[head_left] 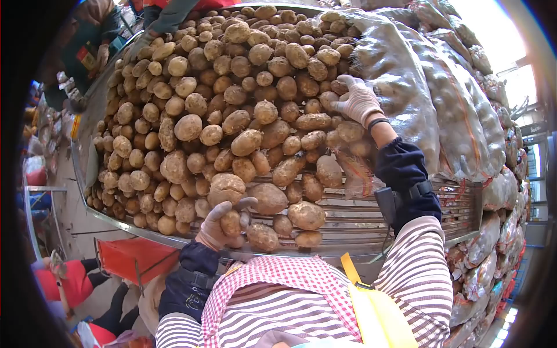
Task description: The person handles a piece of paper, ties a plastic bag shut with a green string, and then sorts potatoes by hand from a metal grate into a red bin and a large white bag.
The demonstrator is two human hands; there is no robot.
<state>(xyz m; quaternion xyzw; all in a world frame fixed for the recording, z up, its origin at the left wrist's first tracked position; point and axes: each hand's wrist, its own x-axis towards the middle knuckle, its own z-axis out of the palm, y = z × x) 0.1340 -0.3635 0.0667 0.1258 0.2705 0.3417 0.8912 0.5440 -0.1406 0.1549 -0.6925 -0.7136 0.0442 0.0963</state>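
A deep heap of brown potatoes (246,142) covers the slatted metal table (365,223) before me. My left hand (213,229), in a pale glove, is at the near edge, its fingers curled around a small potato (231,223). Larger potatoes lie right beside it. Farther out to the right, my right hand (358,103), also gloved, reaches over the heap with thumb and fingers apart. Its fingertips are at a potato (329,100) next to a filled clear plastic sack (400,87). Below that wrist lies reddish netting (357,168).
More filled sacks (464,110) lie along the table's right end, with stacked sacks (493,232) beyond. A person's sleeve (174,14) reaches in at the far left. An orange-red folding seat (130,258) stands off the table's near left edge, with other people behind it.
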